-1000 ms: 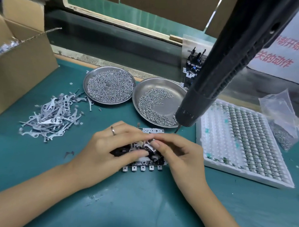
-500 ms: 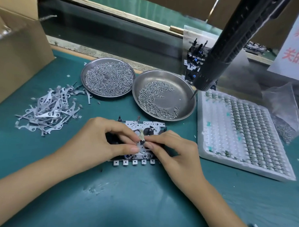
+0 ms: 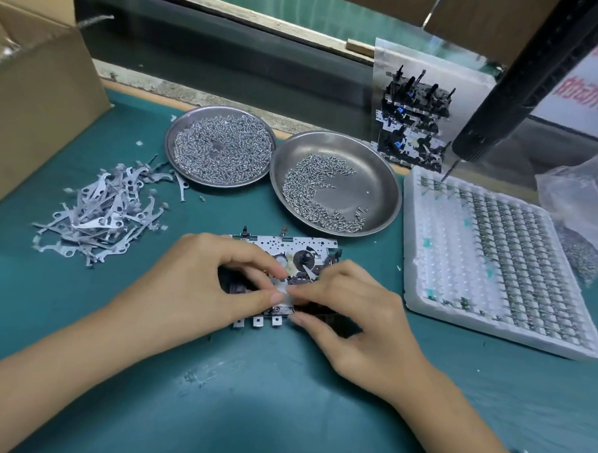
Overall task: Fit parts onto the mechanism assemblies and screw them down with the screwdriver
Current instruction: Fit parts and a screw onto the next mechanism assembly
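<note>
— Centre of frame, what's on the green surface (image 3: 282, 414)?
— Mechanism assembly (image 3: 300, 248), flat perforated metal plate w/ black plastic bits and small tabs along its near edge. Left hand (image 3: 199, 290) and right hand (image 3: 352, 317) both on it; fingers of each curled, pinching a small pale part (image 3: 284, 289) between the tips, right over the plate.
— Room around it?
— Open mat below the hands, lower centre. Tight above: two round steel dishes. Left dish (image 3: 178, 132) heaped w/ tiny shiny bits, right dish (image 3: 379, 168) holds a crescent of screws (image 3: 312, 196); its rim sits just beside the plate's far edge.
— Sides?
— Left: loose pile of thin grey stamped levers (image 3: 99, 214), cardboard box (image 3: 39, 105) at the far left edge. Right: white foam tray (image 3: 422, 266), gridded, rows of small metal pieces; crinkled clear bag (image 3: 579, 211) beyond it.
— Screwdriver?
— Black ribbed screwdriver (image 3: 501, 108) hangs upper right, tip over the tray's far corner, nobody holding it.
</note>
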### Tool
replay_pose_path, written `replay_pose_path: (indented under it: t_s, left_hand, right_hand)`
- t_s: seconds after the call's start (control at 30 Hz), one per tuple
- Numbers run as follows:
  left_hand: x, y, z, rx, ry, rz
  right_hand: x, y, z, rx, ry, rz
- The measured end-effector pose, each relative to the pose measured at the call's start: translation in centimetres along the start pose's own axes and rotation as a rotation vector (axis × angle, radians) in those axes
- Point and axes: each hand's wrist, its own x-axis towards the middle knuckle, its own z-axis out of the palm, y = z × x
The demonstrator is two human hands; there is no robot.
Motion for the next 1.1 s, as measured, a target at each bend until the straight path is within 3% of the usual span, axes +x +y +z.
replay_pose_path:
  t_s: [0.6, 0.87, 1.1]
  left_hand:
    - [0.2, -0.2, 0.0, -0.024, -0.06, -0.008]
    - [0.4, -0.3, -0.4, -0.025, -0.07, -0.006]
    - [0.7, -0.2, -0.6, 0.08, -0.018, 0.161]
  right_hand:
    - [-0.9, -1.4, 2.6, -0.242, 0.18, 0.072]
    - [-0.4, -1.1, 1.4, 0.054, 0.285, 0.209]
    - [-0.1, -1.0, 0.9, 0.131, 0.417, 0.293]
